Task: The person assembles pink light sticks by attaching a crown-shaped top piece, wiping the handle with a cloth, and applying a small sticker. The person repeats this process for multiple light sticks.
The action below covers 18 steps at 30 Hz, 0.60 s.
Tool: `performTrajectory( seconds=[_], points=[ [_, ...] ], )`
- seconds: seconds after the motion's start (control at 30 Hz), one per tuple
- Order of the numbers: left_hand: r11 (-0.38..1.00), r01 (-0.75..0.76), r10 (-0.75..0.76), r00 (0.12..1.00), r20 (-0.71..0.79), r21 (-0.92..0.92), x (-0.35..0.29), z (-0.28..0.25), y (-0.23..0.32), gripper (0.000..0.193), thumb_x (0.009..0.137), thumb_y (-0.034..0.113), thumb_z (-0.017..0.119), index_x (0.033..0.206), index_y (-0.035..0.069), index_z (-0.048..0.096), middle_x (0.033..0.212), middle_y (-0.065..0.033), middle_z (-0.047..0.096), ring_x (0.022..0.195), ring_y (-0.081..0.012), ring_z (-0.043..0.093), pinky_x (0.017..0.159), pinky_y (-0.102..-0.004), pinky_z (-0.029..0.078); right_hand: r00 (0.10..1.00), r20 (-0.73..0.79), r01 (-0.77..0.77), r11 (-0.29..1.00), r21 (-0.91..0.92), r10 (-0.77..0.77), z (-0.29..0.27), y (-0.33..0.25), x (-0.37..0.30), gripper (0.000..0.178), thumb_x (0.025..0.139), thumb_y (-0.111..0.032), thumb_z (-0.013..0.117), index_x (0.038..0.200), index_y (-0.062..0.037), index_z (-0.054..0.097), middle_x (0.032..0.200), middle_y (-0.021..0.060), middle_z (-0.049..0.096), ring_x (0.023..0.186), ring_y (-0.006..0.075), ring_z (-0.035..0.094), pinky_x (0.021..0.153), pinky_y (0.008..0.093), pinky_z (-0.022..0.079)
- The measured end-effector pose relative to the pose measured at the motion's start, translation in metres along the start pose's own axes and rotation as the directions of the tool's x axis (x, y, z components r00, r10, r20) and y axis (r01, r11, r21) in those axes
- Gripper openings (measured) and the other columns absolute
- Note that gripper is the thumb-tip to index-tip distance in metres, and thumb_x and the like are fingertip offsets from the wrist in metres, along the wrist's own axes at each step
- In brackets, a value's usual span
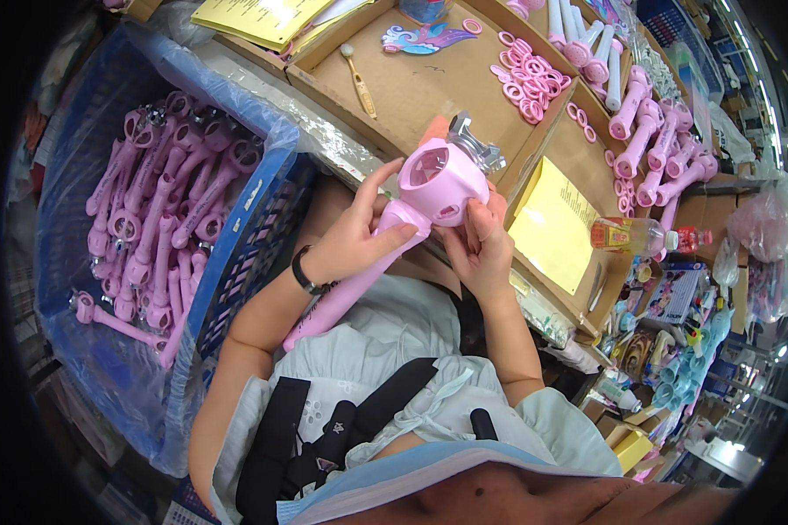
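Note:
A pink plastic toy wand with a hollow round head is held up in front of my lap, tilted, its handle slanting down to the left. Silver trim sits on the top of the head. My left hand wraps the neck of the wand, its thumb across the front. With fingers bent against the lower right side of the head, my right hand pinches it near a small opening. What lies under those fingertips is hidden.
At left stands a blue plastic-lined crate of similar pink wands. A cardboard tray ahead holds pink rings, a brush and a winged piece. Rightward are yellow paper, a bottle and more pink wand parts.

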<state>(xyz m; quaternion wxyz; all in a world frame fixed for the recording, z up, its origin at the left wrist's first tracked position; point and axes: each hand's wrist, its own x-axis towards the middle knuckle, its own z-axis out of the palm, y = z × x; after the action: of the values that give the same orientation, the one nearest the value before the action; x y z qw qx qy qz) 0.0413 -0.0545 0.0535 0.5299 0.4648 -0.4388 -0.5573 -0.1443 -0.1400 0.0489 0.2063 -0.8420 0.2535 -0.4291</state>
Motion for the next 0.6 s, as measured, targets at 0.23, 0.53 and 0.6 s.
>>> performTrajectory(
  seconds=[0.23, 0.53, 0.6],
  points=[
    [0.874, 0.298, -0.232, 0.95, 0.207, -0.384, 0.005, 0.0, 0.002, 0.086, 0.084, 0.006, 0.063, 0.147, 0.014, 0.005, 0.093, -0.0115, 0.057, 0.068, -0.0173, 0.062, 0.053, -0.0292, 0.052, 0.996, 0.088, -0.01, 0.998, -0.056, 0.014, -0.006, -0.016, 0.01, 0.035, 0.068, -0.011, 0.077, 0.099, -0.0081, 0.062, 0.068, 0.0064, 0.055, 0.057, 0.0203, 0.057, 0.05, 0.0313, 0.046],
    [0.918, -0.201, 0.213, 0.977, 0.004, 0.341, -0.004, 0.001, 0.001, 0.097, 0.077, 0.008, 0.07, 0.145, 0.001, 0.001, 0.129, -0.0225, 0.047, 0.116, -0.0278, 0.052, 0.096, -0.0342, 0.041, 0.96, 0.184, 0.232, 0.967, -0.107, -0.21, -0.003, -0.023, 0.01, 0.016, 0.073, -0.011, 0.068, 0.089, -0.0142, 0.068, 0.064, 0.0075, 0.054, 0.055, 0.023, 0.057, 0.05, 0.0332, 0.046],
    [0.892, -0.256, 0.279, 0.96, -0.007, 0.373, -0.007, 0.001, -0.001, 0.097, 0.076, 0.01, 0.07, 0.145, 0.0, 0.002, 0.128, -0.0245, 0.048, 0.115, -0.0296, 0.054, 0.094, -0.0345, 0.043, 0.979, 0.059, 0.197, 0.98, -0.018, -0.195, -0.005, -0.022, 0.007, 0.024, 0.07, -0.013, 0.072, 0.093, -0.0127, 0.067, 0.062, 0.0055, 0.051, 0.052, 0.0227, 0.053, 0.049, 0.0312, 0.043]
  ],
)
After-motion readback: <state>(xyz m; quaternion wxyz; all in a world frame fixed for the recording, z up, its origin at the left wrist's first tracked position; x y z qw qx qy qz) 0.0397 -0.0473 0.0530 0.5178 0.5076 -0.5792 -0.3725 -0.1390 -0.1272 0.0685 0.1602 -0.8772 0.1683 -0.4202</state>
